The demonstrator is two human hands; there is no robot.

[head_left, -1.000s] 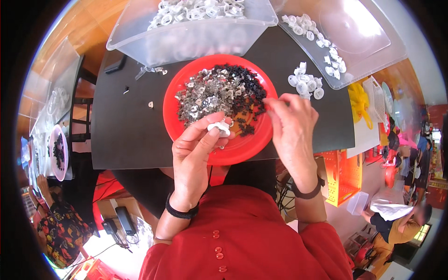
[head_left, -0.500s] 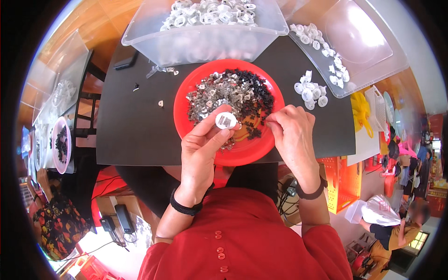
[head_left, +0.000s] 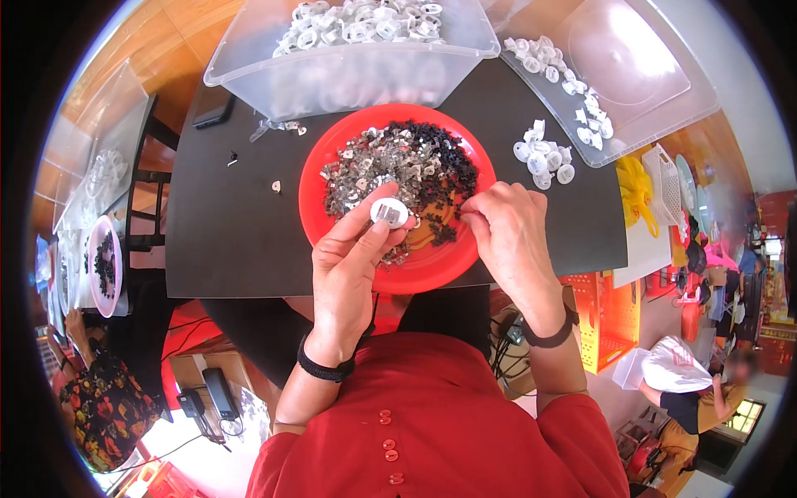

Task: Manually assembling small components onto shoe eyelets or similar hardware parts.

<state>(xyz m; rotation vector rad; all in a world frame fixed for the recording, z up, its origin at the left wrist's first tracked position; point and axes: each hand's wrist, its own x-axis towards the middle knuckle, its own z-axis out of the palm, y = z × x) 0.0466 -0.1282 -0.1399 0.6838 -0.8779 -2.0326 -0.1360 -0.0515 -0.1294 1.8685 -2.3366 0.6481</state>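
My left hand [head_left: 347, 261] pinches a small round white plastic part [head_left: 383, 204] between thumb and fingers, its flat face with a greyish slotted middle turned up. It is held above the near side of a red plate [head_left: 311, 187]. On that plate lie a heap of small clear and silvery pieces [head_left: 357, 170] and, along the right, small black pieces [head_left: 452, 153]. At the plate's right rim, my right hand [head_left: 516, 236] has thumb and fingertips closed together beside the black pieces. Whatever those fingertips hold is too small to make out.
Behind the plate stands a clear bin [head_left: 349, 79] full of white parts. White parts lie in a pile [head_left: 544, 156] and on a clear lid [head_left: 639, 83] at the right. A phone [head_left: 214, 112] rests far left on the dark table [head_left: 232, 241]. Other people sit at both sides.
The left thumb has slid up onto the face of the white part, which has tilted a little. My right hand stays pinched by the plate's right rim. The whole view has shifted slightly.
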